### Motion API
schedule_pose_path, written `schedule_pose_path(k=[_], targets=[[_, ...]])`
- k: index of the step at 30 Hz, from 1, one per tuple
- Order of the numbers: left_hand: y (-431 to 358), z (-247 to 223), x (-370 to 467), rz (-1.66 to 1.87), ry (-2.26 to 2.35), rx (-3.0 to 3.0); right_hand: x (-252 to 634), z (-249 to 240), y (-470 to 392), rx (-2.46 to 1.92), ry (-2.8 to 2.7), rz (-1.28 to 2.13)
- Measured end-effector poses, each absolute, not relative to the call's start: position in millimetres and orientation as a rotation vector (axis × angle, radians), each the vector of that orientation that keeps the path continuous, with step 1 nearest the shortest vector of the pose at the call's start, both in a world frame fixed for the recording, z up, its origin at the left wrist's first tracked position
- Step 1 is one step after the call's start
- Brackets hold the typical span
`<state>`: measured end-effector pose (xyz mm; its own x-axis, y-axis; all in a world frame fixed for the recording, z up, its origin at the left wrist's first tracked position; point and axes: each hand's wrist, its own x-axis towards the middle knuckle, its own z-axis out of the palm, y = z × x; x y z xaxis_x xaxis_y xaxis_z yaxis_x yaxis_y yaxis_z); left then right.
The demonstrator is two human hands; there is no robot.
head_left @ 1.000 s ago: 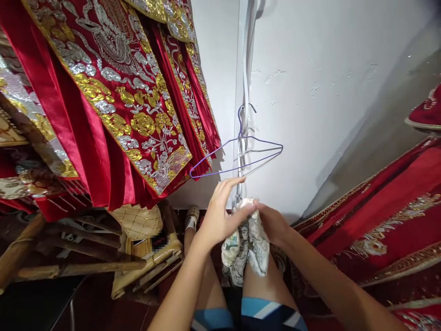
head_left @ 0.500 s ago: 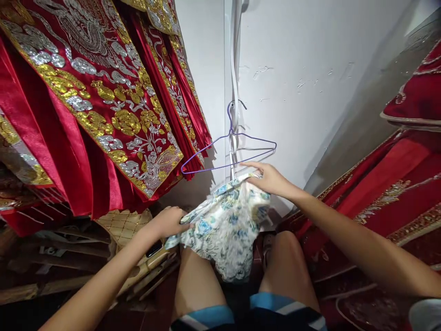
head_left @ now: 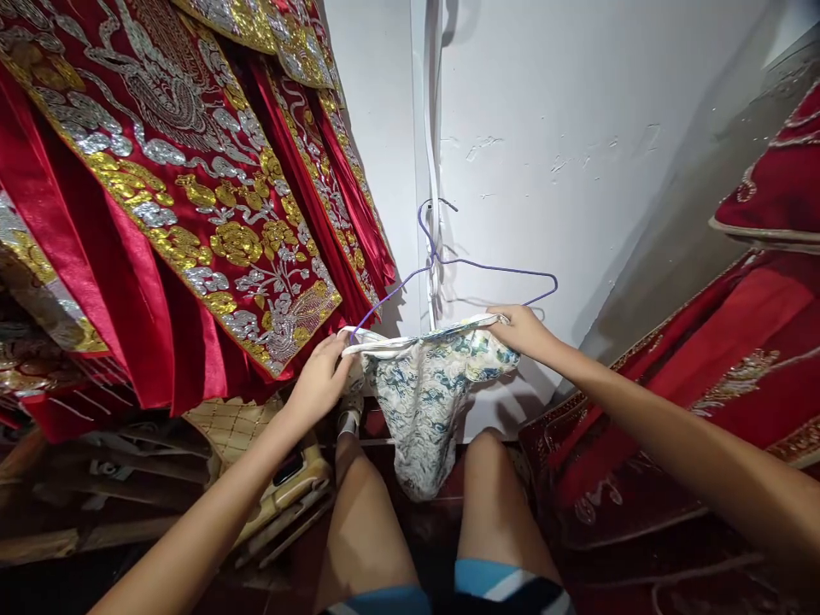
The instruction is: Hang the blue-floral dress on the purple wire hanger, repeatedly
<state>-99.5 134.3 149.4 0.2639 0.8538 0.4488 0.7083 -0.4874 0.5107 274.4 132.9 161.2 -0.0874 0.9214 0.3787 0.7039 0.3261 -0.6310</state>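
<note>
A white garment with a blue and yellow floral pattern (head_left: pixel 426 401) hangs between my hands, its white-edged opening stretched across the lower part of a purple hanger (head_left: pixel 496 267). My left hand (head_left: pixel 322 376) grips the garment's left edge, beside the hanger's left end, which dips into the opening. At the garment's right edge, my right hand (head_left: pixel 520 331) is closed on the cloth just below the hanger's right end. The hanger's hook rests at a white vertical strip on the wall. The garment hides most of the hanger's bottom bar.
Red clothes with gold and silver embroidery (head_left: pixel 237 243) hang at the left. More red embroidered cloth (head_left: pixel 756 333) fills the right side. A bamboo chair (head_left: pixel 301 483) stands at the lower left, near my legs. Behind the hanger is a white wall (head_left: pixel 544 111).
The garment's opening has been raised and spread wider, up to the hanger. The hanger now sits partly inside it at the left. My right hand has moved slightly right, my left slightly up.
</note>
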Motion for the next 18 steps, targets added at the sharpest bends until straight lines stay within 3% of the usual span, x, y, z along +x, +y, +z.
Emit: schedule_pose_path(k=[6, 13, 18], targets=[[156.1, 184.2, -66.4, 1.575, 0.967, 1.813, 254.9, 157.8, 98.0, -1.402, -1.776, 0.528], [170.7, 222.9, -75.4, 1.135, 0.906, 1.559, 270.2, 174.3, 79.5, -1.386, -1.617, 0.235], [171.4, 224.0, -76.6, 1.058, 0.812, 1.383, 300.2, 195.2, 104.3, -1.521, -1.596, 0.241]])
